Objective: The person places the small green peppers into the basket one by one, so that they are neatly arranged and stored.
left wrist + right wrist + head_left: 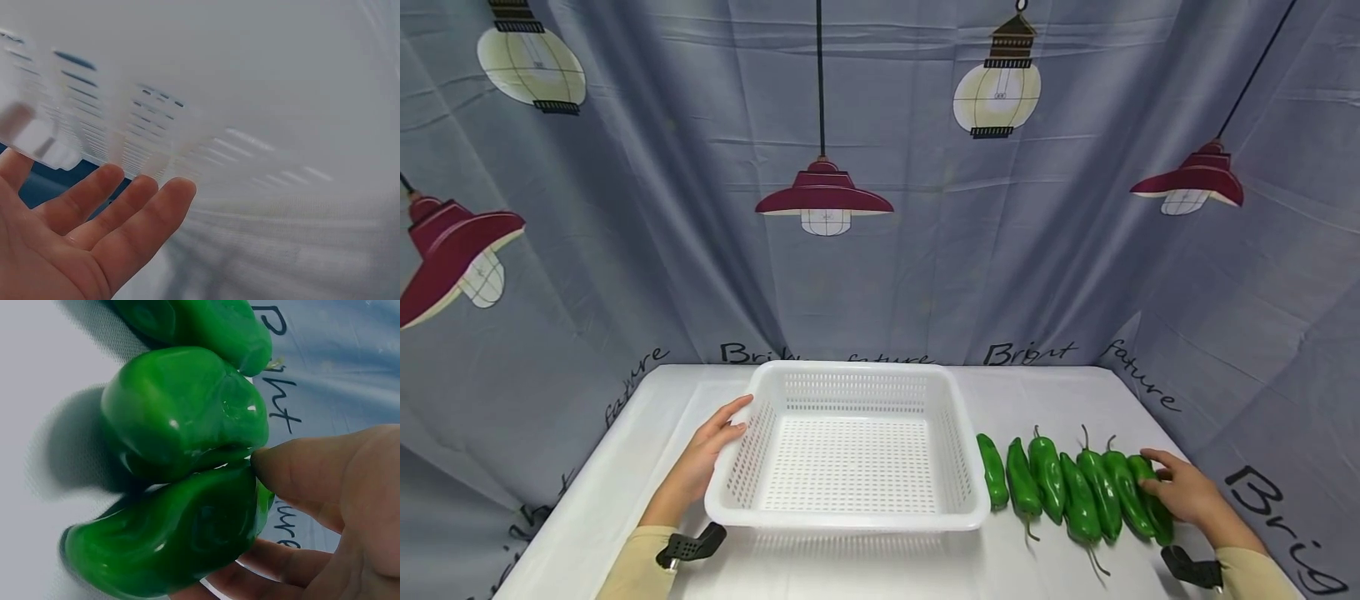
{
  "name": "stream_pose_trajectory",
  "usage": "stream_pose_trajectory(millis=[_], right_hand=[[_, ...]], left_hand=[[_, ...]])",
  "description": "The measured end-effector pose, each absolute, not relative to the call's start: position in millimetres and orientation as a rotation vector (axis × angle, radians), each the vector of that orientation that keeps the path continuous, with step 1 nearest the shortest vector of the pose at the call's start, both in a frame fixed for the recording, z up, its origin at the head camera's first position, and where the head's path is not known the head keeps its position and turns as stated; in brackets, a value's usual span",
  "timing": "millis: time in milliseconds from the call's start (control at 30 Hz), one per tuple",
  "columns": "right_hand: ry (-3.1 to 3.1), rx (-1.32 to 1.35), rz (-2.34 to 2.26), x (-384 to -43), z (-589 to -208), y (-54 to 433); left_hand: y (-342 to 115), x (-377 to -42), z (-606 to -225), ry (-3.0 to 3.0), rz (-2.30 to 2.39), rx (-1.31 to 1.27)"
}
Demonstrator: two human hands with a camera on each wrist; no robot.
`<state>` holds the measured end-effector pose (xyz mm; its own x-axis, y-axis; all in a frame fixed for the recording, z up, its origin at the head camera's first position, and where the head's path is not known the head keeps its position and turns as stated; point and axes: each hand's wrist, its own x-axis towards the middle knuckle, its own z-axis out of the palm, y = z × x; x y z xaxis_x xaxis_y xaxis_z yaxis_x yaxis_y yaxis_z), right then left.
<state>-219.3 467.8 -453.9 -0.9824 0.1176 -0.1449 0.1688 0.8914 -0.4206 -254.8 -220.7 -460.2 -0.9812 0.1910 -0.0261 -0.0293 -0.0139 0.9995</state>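
Observation:
A white perforated plastic basket [850, 522] stands in the middle of the table, with nothing inside it. My left hand [698, 460] is at its left side, the fairly straight fingers [147, 222] touching the slotted outer wall. To the right of the basket, several long green peppers [1081, 504] lie side by side in a row, most with thin stems showing. At the row's right end my right hand [1191, 493] pinches the outermost green pepper [162, 537], thumb on the near neighbour's side and fingers around the other. That pepper still lies against the one beside it.
A white cloth covers the table [1000, 567]. Behind and on both sides hangs a blue-grey curtain [917, 275] printed with lamps and lettering. Black camera mounts [692, 546] sit on both wrists.

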Motion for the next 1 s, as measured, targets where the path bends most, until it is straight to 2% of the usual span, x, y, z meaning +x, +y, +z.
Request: stream_pose_trajectory(millis=[700,1000], right_hand=[[2.800,0.334,-0.849,-225,-456,475],[2.839,0.288,-0.941,-222,-442,467]], left_hand=[[-222,-254,-462,2.109,2.113,0.177],[-222,-256,-461,2.112,2.106,0.192]])
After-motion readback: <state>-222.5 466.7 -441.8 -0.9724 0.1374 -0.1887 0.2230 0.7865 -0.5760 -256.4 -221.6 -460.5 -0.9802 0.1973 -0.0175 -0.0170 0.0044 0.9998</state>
